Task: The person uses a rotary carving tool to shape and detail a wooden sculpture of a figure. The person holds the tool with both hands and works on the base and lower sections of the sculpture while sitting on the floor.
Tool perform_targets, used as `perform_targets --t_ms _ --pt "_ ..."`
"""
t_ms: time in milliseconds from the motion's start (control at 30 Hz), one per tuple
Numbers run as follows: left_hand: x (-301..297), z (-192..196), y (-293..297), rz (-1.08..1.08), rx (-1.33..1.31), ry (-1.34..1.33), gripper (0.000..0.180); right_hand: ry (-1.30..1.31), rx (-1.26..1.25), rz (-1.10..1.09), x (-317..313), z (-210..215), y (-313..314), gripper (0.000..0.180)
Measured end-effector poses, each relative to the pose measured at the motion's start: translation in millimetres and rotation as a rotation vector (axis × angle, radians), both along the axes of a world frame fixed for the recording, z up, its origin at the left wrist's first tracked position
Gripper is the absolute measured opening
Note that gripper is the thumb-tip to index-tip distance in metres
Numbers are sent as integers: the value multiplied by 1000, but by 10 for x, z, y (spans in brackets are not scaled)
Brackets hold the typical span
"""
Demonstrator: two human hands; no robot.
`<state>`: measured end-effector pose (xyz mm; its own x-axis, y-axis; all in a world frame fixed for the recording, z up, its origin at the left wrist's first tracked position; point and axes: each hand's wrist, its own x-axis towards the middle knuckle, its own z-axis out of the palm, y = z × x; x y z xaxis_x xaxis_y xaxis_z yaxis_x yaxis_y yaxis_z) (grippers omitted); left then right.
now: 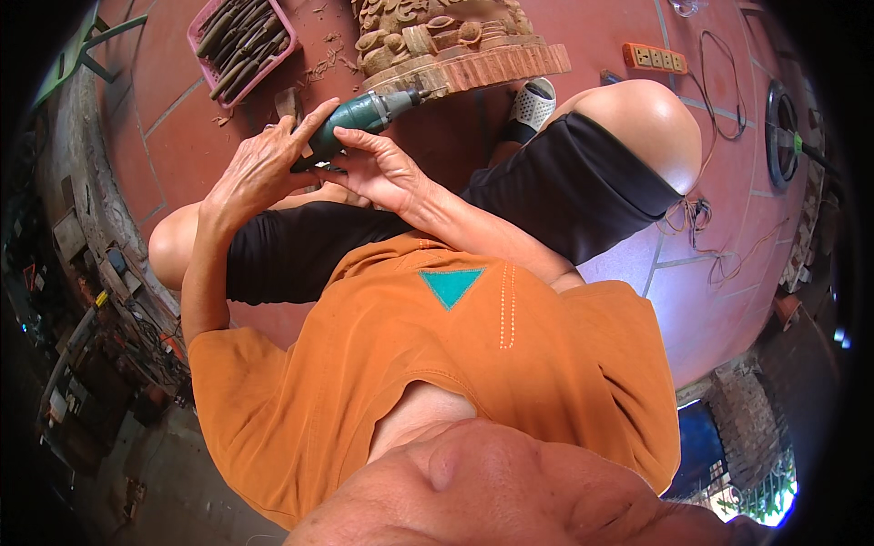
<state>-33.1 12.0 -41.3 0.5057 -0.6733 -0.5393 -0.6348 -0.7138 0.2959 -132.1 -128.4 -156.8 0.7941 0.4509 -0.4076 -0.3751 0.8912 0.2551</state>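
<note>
green power tool (360, 120) is between the left hand (261, 162) and the right hand (382, 171), which both grasp its body, its tip near the carved wood (464, 65), and it seems rather heavy, stiff and smooth, so the thick middle should be held.
</note>
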Motion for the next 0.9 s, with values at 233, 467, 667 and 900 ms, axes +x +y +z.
perform_targets --t_ms 233,467,667,900 --pt "27 -29 10 -31 2 3 100 12 31 -12 -14 -9 4 32" --pt "31 -33 3 -49 -4 -9 100 26 36 -20 -18 12 -2 32" --pt "37 -47 7 -66 -3 -21 99 29 31 -25 -16 -8 9 36" --pt "35 -41 -7 -57 8 -14 99 43 4 -32 -8 1 7 34"
